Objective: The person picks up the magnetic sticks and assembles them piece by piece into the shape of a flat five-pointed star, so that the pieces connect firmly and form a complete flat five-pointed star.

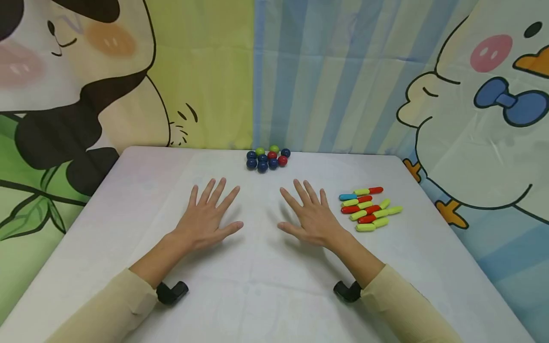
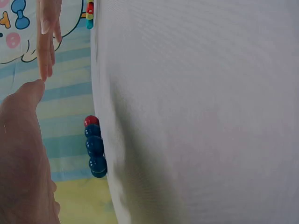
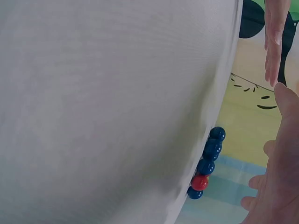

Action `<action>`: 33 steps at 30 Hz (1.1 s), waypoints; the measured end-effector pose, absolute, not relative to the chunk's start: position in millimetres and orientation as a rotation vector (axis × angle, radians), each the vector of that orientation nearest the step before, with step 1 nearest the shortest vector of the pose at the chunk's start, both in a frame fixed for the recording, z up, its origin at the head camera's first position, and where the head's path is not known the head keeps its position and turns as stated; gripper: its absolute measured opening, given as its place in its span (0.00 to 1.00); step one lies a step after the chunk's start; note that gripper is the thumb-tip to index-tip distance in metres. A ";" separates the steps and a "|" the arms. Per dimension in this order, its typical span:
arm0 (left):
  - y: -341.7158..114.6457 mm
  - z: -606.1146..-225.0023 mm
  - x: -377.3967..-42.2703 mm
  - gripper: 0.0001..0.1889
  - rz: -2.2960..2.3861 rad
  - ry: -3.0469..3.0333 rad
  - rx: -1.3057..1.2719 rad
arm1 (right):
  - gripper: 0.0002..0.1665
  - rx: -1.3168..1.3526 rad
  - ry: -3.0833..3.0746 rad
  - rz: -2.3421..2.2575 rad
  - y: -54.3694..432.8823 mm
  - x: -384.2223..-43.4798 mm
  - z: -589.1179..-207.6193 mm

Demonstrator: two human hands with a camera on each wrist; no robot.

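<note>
Shiny balls (image 1: 273, 163) cluster far back; bright sticks (image 1: 372, 209) lie at right.

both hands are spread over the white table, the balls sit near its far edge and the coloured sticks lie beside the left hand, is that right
No, the coloured sticks lie beside the right hand, not the left hand; the head view shows it. The rest stands.

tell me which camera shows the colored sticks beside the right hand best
The head view: it shows the colored sticks as a whole group on the white table, unblocked by the right hand. The left wrist view catches only a small bit at its top edge; the right wrist view shows none.
</note>
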State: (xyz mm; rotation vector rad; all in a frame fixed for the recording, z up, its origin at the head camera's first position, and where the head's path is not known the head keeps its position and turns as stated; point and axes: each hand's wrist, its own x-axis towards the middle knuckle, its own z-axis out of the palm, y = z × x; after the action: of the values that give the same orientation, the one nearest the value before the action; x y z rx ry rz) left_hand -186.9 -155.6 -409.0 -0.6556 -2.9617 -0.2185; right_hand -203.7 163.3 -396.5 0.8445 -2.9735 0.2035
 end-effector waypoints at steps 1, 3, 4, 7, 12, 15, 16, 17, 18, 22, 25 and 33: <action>-155.2 -409.4 -187.5 0.48 -0.217 -2.962 -0.660 | 0.52 0.842 -2.980 0.207 163.7 -203.9 -396.6; -154.3 -409.9 -188.9 0.48 -0.215 -2.965 -0.664 | 0.52 0.834 -2.987 0.219 164.5 -204.4 -396.7; -153.1 -409.8 -190.0 0.48 -0.215 -2.967 -0.670 | 0.52 0.826 -2.990 0.225 165.5 -204.9 -396.7; -150.5 -409.8 -193.3 0.48 -0.224 -2.960 -0.677 | 0.52 0.807 -2.989 0.242 168.5 -206.5 -395.5; -150.6 -409.4 -196.3 0.48 -0.265 -2.963 -0.663 | 0.52 0.814 -2.991 0.269 169.8 -210.6 -395.3; -152.0 -409.7 -198.7 0.48 -0.307 -2.973 -0.640 | 0.52 0.793 -2.999 0.308 170.1 -212.7 -394.8; -152.4 -409.9 -199.8 0.48 -0.328 -2.976 -0.633 | 0.52 0.782 -2.998 0.324 170.5 -213.2 -394.6; -152.7 -410.3 -201.1 0.47 -0.349 -2.980 -0.623 | 0.52 0.764 -3.000 0.341 171.3 -213.7 -394.4; -152.9 -410.6 -202.5 0.47 -0.378 -2.983 -0.612 | 0.52 0.747 -3.003 0.354 172.5 -214.4 -394.8; -152.7 -415.4 -210.8 0.47 -0.487 -2.991 -0.557 | 0.52 0.685 -3.023 0.411 178.5 -217.0 -396.6; -151.7 -419.4 -218.9 0.47 -0.541 -2.987 -0.513 | 0.51 0.652 -3.029 0.454 182.1 -220.4 -397.5; -147.7 -423.0 -238.2 0.48 -0.661 -3.045 -0.425 | 0.51 0.519 -3.027 0.478 190.7 -231.2 -397.7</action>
State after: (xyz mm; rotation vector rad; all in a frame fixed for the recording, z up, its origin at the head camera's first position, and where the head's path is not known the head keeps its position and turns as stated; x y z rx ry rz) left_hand -238.2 -147.7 -423.0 -0.4254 -3.0445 -0.6610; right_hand -231.2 190.7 -397.7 0.5193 -3.0268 0.4780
